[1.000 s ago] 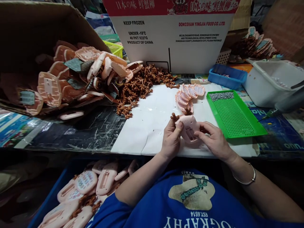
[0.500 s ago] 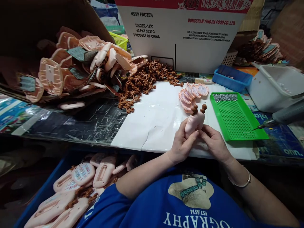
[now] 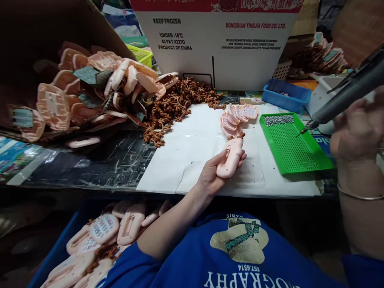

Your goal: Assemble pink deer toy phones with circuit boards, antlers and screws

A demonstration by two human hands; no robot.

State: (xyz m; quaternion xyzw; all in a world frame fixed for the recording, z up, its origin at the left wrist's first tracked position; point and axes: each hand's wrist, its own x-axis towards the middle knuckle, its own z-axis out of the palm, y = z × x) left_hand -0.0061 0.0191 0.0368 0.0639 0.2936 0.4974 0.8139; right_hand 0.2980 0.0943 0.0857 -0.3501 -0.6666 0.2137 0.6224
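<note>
My left hand (image 3: 211,176) is closed around a pale pink plastic toy phone (image 3: 230,160), held tilted above the white sheet with its slotted side up. Part of a brown antler-shaped piece (image 3: 241,136) shows at the phone's far end. At the right, my right hand (image 3: 355,132), blurred by motion, has its fingers curled round a grey electric screwdriver (image 3: 339,102). The driver's bit points down and left over a green tray (image 3: 300,150) with small metal screws (image 3: 277,119) at its far end. Several pink keypad casings (image 3: 234,118) lie overlapped beyond the phone.
An open carton at the left spills pink casing halves (image 3: 54,104). Brown antler pieces (image 3: 180,98) are heaped beside it. A blue bin (image 3: 64,236) below the table edge holds toy phones. At the back stand a white printed box (image 3: 219,52) and a blue tray (image 3: 286,96).
My right hand has left the toy phone and moved right to the screwdriver, now raised and tilted more steeply. The phone, turned slotted side up, stays in my left hand.
</note>
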